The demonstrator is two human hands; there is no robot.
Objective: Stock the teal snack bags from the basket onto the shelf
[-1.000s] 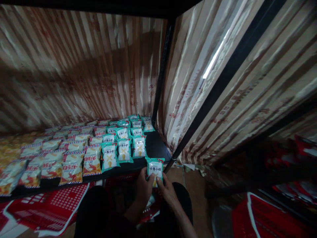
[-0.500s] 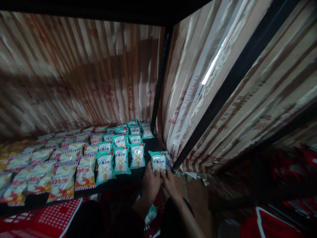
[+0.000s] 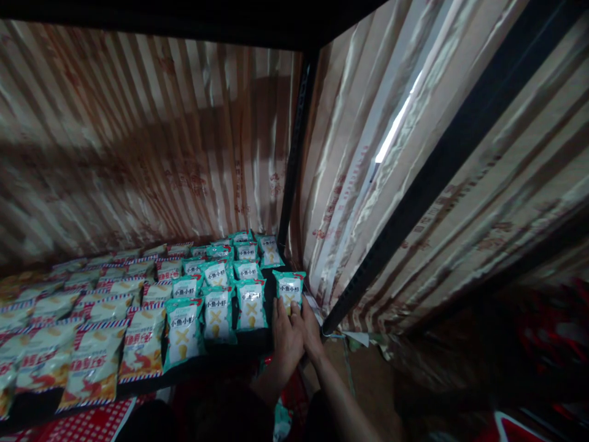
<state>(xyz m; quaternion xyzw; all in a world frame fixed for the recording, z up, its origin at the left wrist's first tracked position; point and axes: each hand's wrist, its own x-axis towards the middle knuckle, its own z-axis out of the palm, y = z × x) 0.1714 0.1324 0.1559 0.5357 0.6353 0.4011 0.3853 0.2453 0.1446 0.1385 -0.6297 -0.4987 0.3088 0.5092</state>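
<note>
head view looks down onto a dark shelf (image 3: 271, 334) stocked with rows of snack packets. both hands meet at the shelf's front right corner: the left hand (image 3: 285, 341) and the right hand (image 3: 309, 328) lie side by side, fingers extended forward onto the lower edge of a teal packet (image 3: 289, 288). each grip looks pressed on that lower edge, thumbs and fingertips closing on it, though the dim light makes the exact pinch hard to read. the teal packet lies flat on the shelf, just right of the front teal row (image 3: 216, 313), near the black upright post (image 3: 294, 147). farther left lie red-and-white packets (image 3: 142, 344), also in rows. striped curtain fabric (image 3: 138, 141) hangs behind the shelf and to its right. a red-patterned sheet (image 3: 92, 423) shows below the shelf's front edge.
</note>
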